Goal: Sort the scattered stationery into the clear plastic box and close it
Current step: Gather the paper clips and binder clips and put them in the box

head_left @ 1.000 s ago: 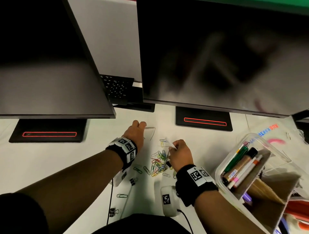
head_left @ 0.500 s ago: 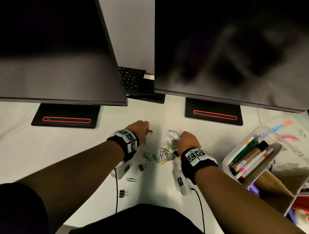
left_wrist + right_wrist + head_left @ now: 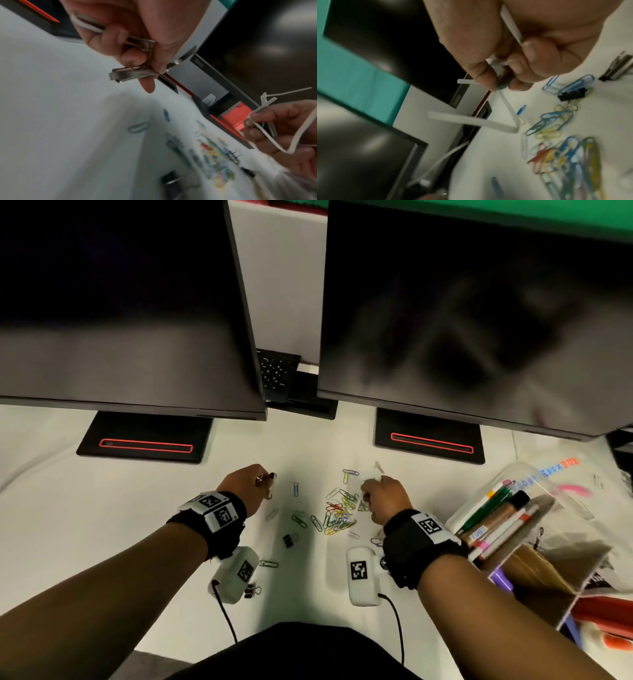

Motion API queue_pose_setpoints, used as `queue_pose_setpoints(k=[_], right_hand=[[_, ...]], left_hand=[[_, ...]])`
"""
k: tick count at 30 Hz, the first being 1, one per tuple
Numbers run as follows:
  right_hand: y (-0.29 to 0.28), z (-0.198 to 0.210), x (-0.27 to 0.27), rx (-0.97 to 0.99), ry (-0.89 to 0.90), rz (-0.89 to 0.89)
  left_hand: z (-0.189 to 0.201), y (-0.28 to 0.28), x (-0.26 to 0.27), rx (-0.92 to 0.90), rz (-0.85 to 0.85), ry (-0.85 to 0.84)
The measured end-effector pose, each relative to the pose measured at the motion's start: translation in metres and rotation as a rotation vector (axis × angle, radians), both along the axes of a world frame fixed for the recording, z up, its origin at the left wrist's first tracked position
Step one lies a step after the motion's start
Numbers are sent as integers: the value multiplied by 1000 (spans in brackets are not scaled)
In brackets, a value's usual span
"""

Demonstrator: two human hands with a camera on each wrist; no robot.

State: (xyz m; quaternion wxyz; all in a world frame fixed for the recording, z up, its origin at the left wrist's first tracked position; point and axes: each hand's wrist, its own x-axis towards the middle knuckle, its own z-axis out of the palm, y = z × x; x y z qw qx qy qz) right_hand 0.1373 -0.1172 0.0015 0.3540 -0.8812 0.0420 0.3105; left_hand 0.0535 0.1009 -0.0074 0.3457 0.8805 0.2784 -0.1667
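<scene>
White worktop (image 3: 102, 525) under two dark monitors (image 3: 130, 313) on black stands with red strips; a keyboard (image 3: 274, 371) shows in the gap between them.

Clear plastic box (image 3: 479, 501) sits at the right edge of the worktop, open, already holding markers and pens (image 3: 496, 515) lying diagonally; cardboard pieces and red items crowd just beside it. I cannot make out its lid for certain.

Coloured paper clips (image 3: 337, 517) lie in a loose heap between the two hands, more scattered singly toward the left, e.g. a blue one (image 3: 296, 489). Black binder clips (image 3: 289, 540) rest nearer the body.

Left hand (image 3: 246, 484), grip curled round a metal clip-like piece (image 3: 132, 75) and a white strip, held above the worktop left of the heap. Right hand (image 3: 387, 498), grip pinched on a bent white plastic strip (image 3: 471, 121) plus a green paper clip (image 3: 502, 83), right at the heap's right edge.

Key relation: box lies to the right of both hands, and the right hand is clearly nearer it; left hand must cross over the heap to reach it. Box's long axis runs diagonally away to the right, pens aligned with it, so long items probably go in parallel to them.

In the way: little between right hand and box; the wrist camera units and their cables (image 3: 394, 611) trail near the loose clips and could drag them.

Stage, judged: gathering small bits, most clips not yet boxed, closing far off.
</scene>
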Motion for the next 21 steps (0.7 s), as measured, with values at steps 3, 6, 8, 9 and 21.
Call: queue_pose_setpoints(k=[3, 6, 8, 9, 21], right_hand=[[-4, 18, -9, 220, 125, -202], [-9, 28, -9, 234, 49, -197], [-14, 39, -10, 220, 22, -169], [-17, 43, -10, 223, 28, -166], [-93, 105, -16, 390, -49, -314]], left_hand=[[18, -19, 16, -70, -68, -76], [38, -47, 32, -120, -124, -158], [47, -65, 40, -127, -191, -184], [50, -72, 43, -117, -222, -184], [96, -139, 60, -189, -307, -275]])
